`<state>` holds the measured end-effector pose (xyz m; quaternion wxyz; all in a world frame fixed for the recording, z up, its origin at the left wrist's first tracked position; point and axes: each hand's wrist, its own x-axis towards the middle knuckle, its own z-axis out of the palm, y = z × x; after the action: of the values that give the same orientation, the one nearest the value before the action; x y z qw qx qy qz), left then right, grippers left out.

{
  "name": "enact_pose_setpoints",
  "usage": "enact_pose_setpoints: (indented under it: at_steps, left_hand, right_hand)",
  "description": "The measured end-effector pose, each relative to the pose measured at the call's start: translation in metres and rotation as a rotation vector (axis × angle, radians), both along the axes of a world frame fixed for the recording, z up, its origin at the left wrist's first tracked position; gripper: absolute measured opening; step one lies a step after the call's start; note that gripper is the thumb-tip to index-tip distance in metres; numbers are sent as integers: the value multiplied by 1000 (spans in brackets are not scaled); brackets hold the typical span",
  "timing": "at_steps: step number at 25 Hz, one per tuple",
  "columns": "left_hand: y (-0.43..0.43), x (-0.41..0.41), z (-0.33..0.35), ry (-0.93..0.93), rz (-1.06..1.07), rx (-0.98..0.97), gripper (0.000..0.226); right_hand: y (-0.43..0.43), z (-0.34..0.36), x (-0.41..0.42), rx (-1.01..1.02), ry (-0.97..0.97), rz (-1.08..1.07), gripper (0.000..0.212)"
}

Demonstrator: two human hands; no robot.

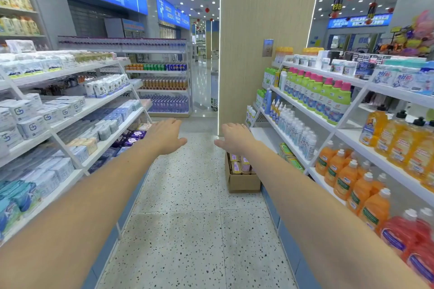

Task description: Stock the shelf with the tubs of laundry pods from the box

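Observation:
A brown cardboard box (243,182) stands on the aisle floor against the foot of the right-hand shelving. Several tubs of laundry pods (239,164) with pink and yellow lids show in its open top. Both my arms stretch forward over the aisle. My left hand (164,136) is open, palm down, fingers straight, holding nothing. My right hand (234,138) is open the same way, hovering just above and beyond the box, its forearm covering the box's right rim. A bare white stretch of shelf (265,135) lies right of that hand.
Right shelving (347,134) carries green, clear, orange and red detergent bottles. Left shelving (77,119) holds packs of tissues and pads. A wood-look pillar (260,37) stands ahead behind the box. Speckled terrazzo floor (187,230) runs down the aisle.

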<state>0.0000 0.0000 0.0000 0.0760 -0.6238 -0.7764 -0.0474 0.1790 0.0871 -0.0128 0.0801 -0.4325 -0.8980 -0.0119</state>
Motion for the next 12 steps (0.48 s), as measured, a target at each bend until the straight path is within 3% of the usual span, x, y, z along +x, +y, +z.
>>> enact_pose_setpoints:
  at_steps: [6,12]
  left_hand:
    - [72,-36,-21,-28,-15,-42,60]
    - [193,-128,-22,-61,-1,-58,60]
  right_hand:
    - [81,-22,-49,-62,6,-1,50]
    - [203,-26,-143,-82,1,7,54]
